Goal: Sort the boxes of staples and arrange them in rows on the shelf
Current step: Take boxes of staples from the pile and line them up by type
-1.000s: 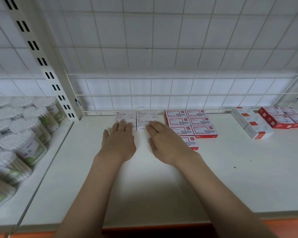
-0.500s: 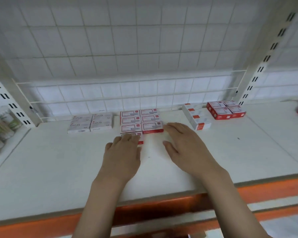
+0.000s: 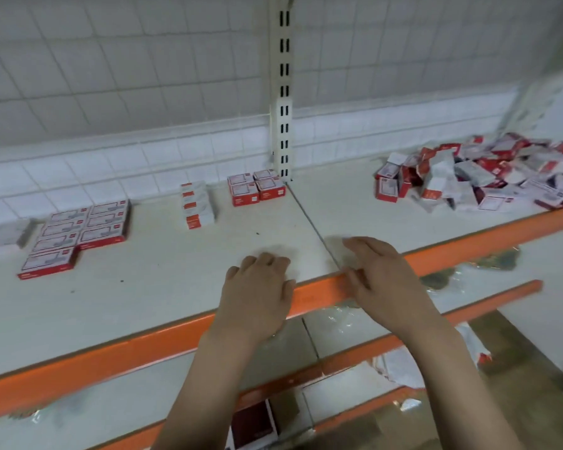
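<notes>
**Red-and-white boxes: rows at left, loose heap at right**

Red-fronted boxes already stand in rows at centre left (image 3: pixel 85 227), with a white stack (image 3: pixel 197 204) and a small red block (image 3: pixel 257 188) further along toward the slotted post (image 3: pixel 283 92). The unsorted pile (image 3: pixel 478 177) lies jumbled at the upper right of the frame, well apart from both hands.

Neither hand holds anything. The left hand (image 3: pixel 257 287) hangs over the shelf's orange lip (image 3: pixel 111 355) with fingers loosely curled, its grip empty. The right hand (image 3: pixel 381 274) is spread flat and relaxed just beside it, grip wide, above the seam between the two boards.

The step in hand looks like a reach toward the pile. To do it well, take boxes of one kind at a time, check the face colour before lifting, and carry them to the matching row, setting each flush against its neighbour with the label facing the same way. The heap may slide when disturbed, so lift from the top.

The shelf (image 3: pixel 163 287) is pale and matte with a few dark specks. Behind it runs a wire grid over white tile. Lower shelves at the bottom of the frame hold blurred wrappers and a dark box (image 3: pixel 254 427).
</notes>
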`<state>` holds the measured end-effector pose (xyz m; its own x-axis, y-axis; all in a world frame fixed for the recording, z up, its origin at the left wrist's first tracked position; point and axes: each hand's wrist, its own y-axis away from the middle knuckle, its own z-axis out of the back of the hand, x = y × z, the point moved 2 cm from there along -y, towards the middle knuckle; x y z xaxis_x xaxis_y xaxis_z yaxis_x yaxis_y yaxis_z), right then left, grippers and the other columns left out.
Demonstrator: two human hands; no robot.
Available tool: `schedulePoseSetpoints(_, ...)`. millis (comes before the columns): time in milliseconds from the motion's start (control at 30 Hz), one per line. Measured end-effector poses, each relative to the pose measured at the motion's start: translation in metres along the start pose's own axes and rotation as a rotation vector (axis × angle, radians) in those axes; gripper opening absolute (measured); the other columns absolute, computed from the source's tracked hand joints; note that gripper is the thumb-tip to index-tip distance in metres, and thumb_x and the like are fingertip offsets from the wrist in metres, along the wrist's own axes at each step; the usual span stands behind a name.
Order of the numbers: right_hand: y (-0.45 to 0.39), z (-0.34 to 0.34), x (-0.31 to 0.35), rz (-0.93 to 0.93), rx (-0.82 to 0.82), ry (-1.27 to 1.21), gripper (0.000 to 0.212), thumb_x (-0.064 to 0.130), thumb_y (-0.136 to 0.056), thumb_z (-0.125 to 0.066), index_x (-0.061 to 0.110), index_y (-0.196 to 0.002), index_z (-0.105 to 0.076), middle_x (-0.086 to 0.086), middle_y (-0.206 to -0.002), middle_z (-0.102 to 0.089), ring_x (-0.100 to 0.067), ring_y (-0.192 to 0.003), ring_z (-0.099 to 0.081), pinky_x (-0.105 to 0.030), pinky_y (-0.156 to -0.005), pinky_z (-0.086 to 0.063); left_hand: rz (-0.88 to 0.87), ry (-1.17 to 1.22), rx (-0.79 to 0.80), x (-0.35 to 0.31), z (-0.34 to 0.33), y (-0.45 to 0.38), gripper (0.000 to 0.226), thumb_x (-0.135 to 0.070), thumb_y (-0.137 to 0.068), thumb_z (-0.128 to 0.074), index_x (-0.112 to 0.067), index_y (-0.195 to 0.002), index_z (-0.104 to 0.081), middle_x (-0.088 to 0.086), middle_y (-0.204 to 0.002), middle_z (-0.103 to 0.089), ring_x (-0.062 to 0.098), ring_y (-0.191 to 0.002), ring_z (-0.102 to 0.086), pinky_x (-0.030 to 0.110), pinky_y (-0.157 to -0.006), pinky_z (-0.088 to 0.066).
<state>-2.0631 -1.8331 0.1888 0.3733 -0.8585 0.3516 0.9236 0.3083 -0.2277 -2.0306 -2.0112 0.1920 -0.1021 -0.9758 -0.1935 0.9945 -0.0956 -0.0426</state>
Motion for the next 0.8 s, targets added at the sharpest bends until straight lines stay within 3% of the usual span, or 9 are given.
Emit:
schedulePoseSetpoints(367, 0.003, 0.028, -0.087, -0.138, -0.045, -0.045, 0.044, 0.021, -0.093, -0.047, 0.013, -0.137, -0.043, -0.004, -0.138, -0.045, -0.023, -0.127, -0.039, -0.032, -0.107, -0.031, -0.106, 0.021, 0.022, -0.076, -0.016, -0.061, 0.044, -0.037, -0.097, -0.035, -0.025, -0.139, -0.036, -0.005, -0.139, -0.041, 0.017, -0.125, -0.038, 0.034, -0.100, -0.031)
schedulePoseSetpoints(633, -0.023, 0.048, -0.135, -0.256, -0.114, -0.008, 0.043, 0.017, -0.092, -0.050, 0.010, -0.134, -0.047, -0.008, -0.122, -0.054, -0.027, -0.098, -0.056, -0.032, -0.089, -0.042, -0.203, 0.045, 0.015, -0.104, -0.022, -0.138, 0.045, -0.038, -0.098, -0.036, -0.025, -0.140, -0.034, -0.003, -0.139, -0.042, 0.018, -0.126, -0.038, 0.036, -0.102, -0.031)
schedulePoseSetpoints(800, -0.036, 0.053, -0.153, -0.310, -0.139, 0.048, 0.046, 0.017, -0.091, -0.052, 0.011, -0.136, -0.044, -0.008, -0.119, -0.055, -0.027, -0.099, -0.056, -0.031, -0.089, -0.043, -0.275, 0.038, 0.004, -0.118, -0.021, -0.174, 0.046, -0.039, -0.098, -0.036, -0.024, -0.141, -0.033, -0.004, -0.139, -0.042, 0.018, -0.126, -0.039, 0.035, -0.101, -0.032)
